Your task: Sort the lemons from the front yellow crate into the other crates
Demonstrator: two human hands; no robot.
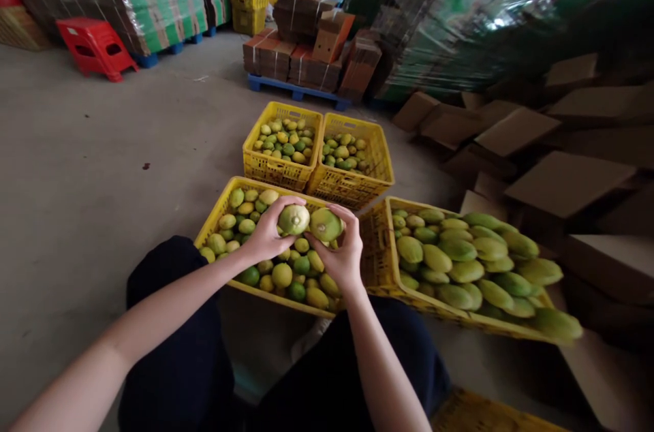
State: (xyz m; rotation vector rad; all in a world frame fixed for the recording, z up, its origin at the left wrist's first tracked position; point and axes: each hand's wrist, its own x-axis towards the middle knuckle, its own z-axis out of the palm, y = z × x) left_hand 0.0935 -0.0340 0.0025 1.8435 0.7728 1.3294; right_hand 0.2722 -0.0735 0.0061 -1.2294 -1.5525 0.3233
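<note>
My left hand is closed around a pale green lemon, with its knobbed end facing me. Beside it, a darker green lemon is gripped by the fingers and thumb of my right hand. Both hands hover over a yellow crate of loose lemons, some yellow and some green. The two held fruits are side by side, almost touching. My hands and forearms hide part of the crate's contents.
Two more yellow crates with lemons stand behind. At right, a crate is heaped with long green fruits. Cardboard boxes litter the right side. A red stool and a blue pallet with bundled cardboard are farther back.
</note>
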